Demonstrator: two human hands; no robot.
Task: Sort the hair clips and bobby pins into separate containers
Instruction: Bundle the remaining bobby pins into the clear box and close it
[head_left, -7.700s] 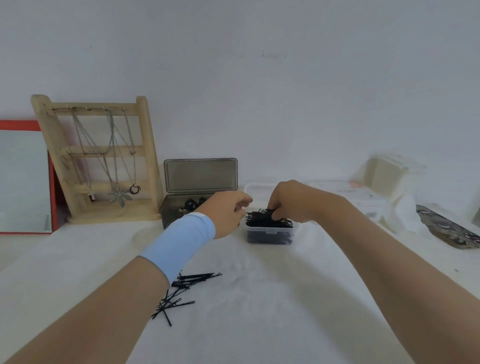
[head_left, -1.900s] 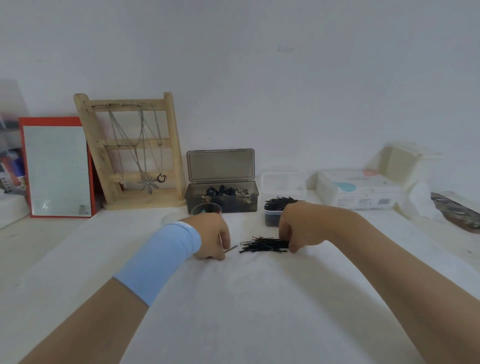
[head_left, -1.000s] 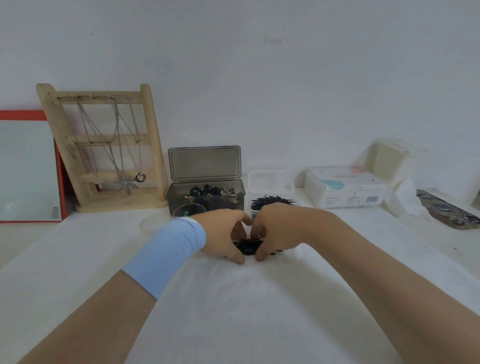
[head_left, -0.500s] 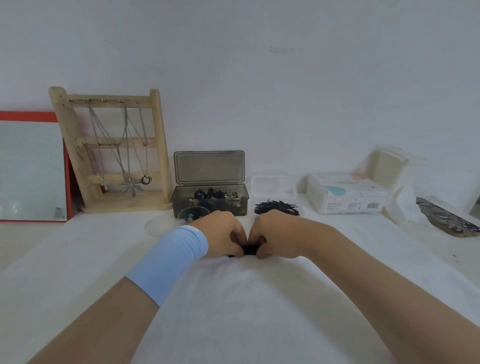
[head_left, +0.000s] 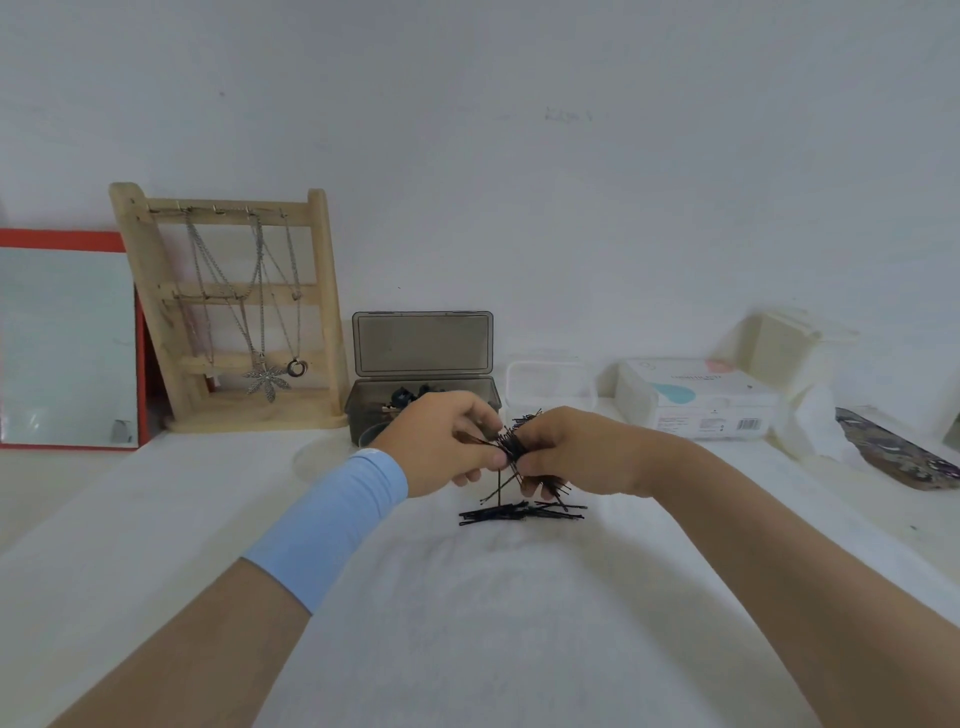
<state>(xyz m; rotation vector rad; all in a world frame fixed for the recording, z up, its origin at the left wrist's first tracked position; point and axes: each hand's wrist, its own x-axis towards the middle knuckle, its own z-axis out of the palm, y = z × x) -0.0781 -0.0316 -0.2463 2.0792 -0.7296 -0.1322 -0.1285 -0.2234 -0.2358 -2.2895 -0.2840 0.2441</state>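
Observation:
Both hands hold a bunch of black bobby pins (head_left: 511, 444) lifted a little above the white cloth. My left hand (head_left: 447, 441) pinches the bunch from the left and my right hand (head_left: 574, 449) grips it from the right. More bobby pins (head_left: 519, 514) lie in a loose pile on the cloth right below. Behind the hands stands an open grey box (head_left: 483, 389) with dark hair clips (head_left: 402, 397) inside. To its right is a small clear container (head_left: 550, 382), its lower part hidden by my right hand.
A wooden jewellery stand (head_left: 234, 312) with necklaces and a red-framed mirror (head_left: 67, 343) stand at the back left. A white tissue pack (head_left: 696, 397), a cream box (head_left: 789, 348) and a patterned object (head_left: 898, 449) sit at the back right. A clear round lid (head_left: 317, 457) lies near the grey box.
Both hands, pressed together on the pin pile half a second ago, have risen with a bunch of bobby pins; some pins stay on the cloth underneath.

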